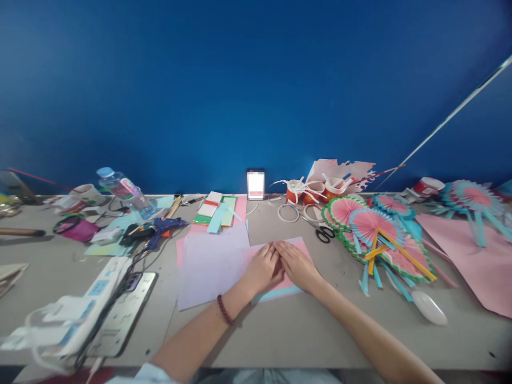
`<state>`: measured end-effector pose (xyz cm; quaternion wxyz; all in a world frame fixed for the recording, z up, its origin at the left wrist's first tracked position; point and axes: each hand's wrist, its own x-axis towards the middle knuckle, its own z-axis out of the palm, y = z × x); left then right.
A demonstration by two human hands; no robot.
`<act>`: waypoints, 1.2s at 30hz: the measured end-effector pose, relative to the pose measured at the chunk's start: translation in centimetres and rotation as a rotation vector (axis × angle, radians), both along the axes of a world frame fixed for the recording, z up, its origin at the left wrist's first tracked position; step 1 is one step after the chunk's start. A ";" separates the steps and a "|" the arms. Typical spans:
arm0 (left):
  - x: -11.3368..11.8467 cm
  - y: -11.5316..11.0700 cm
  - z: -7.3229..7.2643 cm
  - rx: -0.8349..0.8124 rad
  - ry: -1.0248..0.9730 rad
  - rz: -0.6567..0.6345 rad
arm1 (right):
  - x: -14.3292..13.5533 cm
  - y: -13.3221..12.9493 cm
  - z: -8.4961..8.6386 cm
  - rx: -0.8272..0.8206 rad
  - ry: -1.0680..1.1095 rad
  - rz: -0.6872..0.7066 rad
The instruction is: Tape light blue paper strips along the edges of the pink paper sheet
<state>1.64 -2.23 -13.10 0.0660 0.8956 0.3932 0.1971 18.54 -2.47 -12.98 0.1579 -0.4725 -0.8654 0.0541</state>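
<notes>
My left hand (263, 265) and my right hand (295, 265) meet at the fingertips over a pink sheet of paper (303, 247). Their fingers are bent and close together on the sheet, and the thumbs are mostly hidden. A light blue strip of paper (286, 290) shows along the sheet's near edge, below the hands. Beside my left hand lies a larger lilac sheet (208, 272), which reaches toward the pink one. Black-handled scissors (325, 234) rest beyond my right hand.
Pleated paper fans (378, 226) and a white glossy oval object (429, 308) lie to the right. At the left are a power strip (94, 304), a phone (124, 314), a blue glue gun (162, 230) and a plastic bottle (126, 189). Tape rolls (288, 213) sit near the blue wall (256, 96).
</notes>
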 end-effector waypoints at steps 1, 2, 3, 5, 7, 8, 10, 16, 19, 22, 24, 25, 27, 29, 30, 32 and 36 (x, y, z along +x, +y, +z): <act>0.1 -0.1 -0.1 0.004 0.003 0.011 | -0.1 0.0 -0.1 0.000 -0.004 0.005; 0.1 -0.2 -0.1 0.007 0.007 0.024 | -0.2 0.0 -0.1 0.004 -0.015 0.001; 0.1 -0.3 -0.1 0.010 0.014 0.034 | -0.3 0.0 -0.2 0.010 -0.029 -0.008; 0.2 -0.5 0.1 0.011 0.033 0.051 | -0.4 -0.1 -0.2 0.022 -0.056 -0.020; 0.2 -0.7 0.3 0.004 0.050 0.062 | -0.4 -0.2 -0.1 0.030 -0.073 -0.029; 0.1 -0.8 0.4 -0.002 0.057 0.066 | -0.3 -0.2 0.0 0.035 -0.077 -0.035; 0.1 -0.8 0.4 -0.011 0.064 0.069 | -0.1 -0.2 0.1 0.050 -0.085 -0.060; -0.1 -0.9 0.1 -0.019 0.060 0.082 | 0.9 -0.2 0.2 0.091 -0.119 -0.145; -0.2 -0.9 0.0 -0.024 0.078 0.077 | 1.1 -0.3 0.2 0.096 -0.124 -0.161; -0.2 -0.9 0.2 -0.021 0.083 0.071 | 1.0 -0.3 0.0 0.104 -0.100 -0.180; -0.1 -0.8 0.2 -0.013 0.073 0.067 | 1.0 -0.1 -0.1 0.111 -0.079 -0.164; -0.1 -0.8 0.2 -0.009 0.070 0.066 | 1.0 0.0 -0.3 0.111 -0.071 -0.135; 0.0 -0.8 0.2 -0.007 0.069 0.066 | 1.1 0.2 -0.5 0.105 -0.060 -0.053; 0.1 -0.8 0.2 -0.008 0.073 0.069 | 1.2 0.5 -0.6 0.095 -0.052 0.007; 0.1 -0.8 0.2 -0.008 0.077 0.070 | 1.3 0.5 -0.6 0.085 -0.048 0.016; 0.1 -0.8 0.2 -0.002 0.086 0.067 | 1.3 0.6 -0.6 0.053 -0.038 0.005; 0.0 -0.8 0.3 0.012 0.120 0.048 | 1.2 0.3 -0.3 -0.017 -0.034 -0.035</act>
